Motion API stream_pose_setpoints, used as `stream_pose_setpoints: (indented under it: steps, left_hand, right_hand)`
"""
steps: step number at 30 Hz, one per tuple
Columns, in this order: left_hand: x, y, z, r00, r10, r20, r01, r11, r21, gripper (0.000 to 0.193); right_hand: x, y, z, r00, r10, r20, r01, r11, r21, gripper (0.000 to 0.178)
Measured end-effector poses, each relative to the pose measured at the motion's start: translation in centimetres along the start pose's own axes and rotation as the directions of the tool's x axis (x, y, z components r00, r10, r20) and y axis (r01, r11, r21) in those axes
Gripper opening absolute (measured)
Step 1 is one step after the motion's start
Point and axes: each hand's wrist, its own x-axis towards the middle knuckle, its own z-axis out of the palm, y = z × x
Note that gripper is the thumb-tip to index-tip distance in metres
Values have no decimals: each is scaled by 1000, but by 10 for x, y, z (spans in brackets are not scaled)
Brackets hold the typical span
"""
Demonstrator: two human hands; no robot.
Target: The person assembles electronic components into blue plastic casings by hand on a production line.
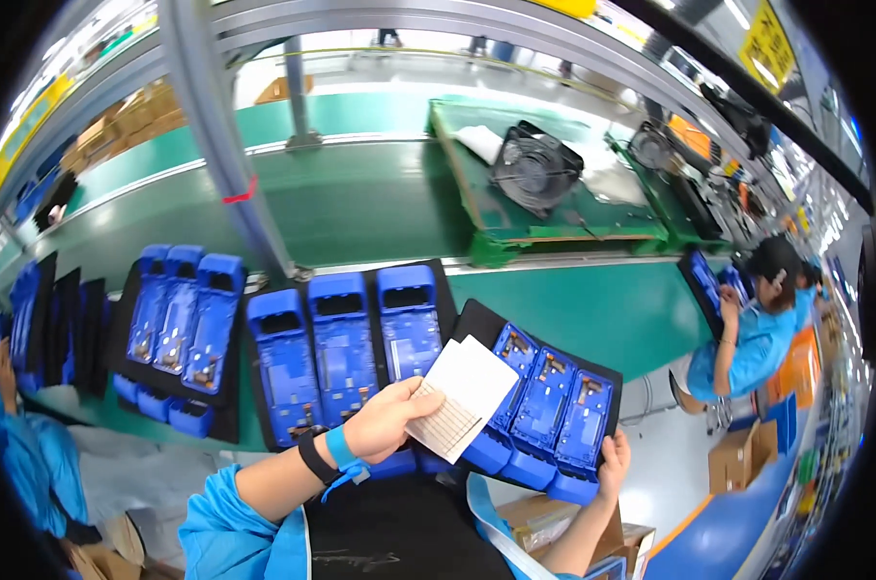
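Note:
In my left hand (399, 416) is a small stack of white label sheets (476, 382), pinched between thumb and fingers; the lower part of the top sheet carries a fine grid. My right hand (612, 466) grips the right edge of a black foam tray (476, 317), which lies tilted toward me. Blue plastic housings (581, 416) with small circuit parts inside sit side by side in that tray, partly hidden by the sheets. To the left, another black tray (445, 290) holds three more blue housings (342, 338). A blue band and a black strap circle my left wrist.
Another tray of blue housings (175, 309) stands farther left on the green bench (554, 300). A metal post (206, 135) rises behind. Beyond it, a green-edged board (457, 184) carries a black fan (537, 169). Co-workers sit at right (757, 338) and far left. Cardboard boxes (742, 459) stand on the floor.

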Motion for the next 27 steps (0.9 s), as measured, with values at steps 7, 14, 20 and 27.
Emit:
stream_pose_setpoints:
  steps: [7,14,20,27]
  left_hand:
    - [8,1,8,998,-51,35,46,991,127,47]
    - [-89,25,-25,881,407,-240,-361,908,215,43]
    - [-128,22,-65,711,529,-464,-440,849,293,33]
    - [-122,8,-60,667,573,-476,-412,816,406,36]
  right_hand:
    - [-41,64,-62,945,78,-316,-53,995,86,26]
    - [43,76,-86,663,73,-745,-137,990,-25,34]
    - [154,78,-155,527,0,-850,-144,986,-89,34]
    - [166,-37,60,598,-711,-370,256,606,-753,22]
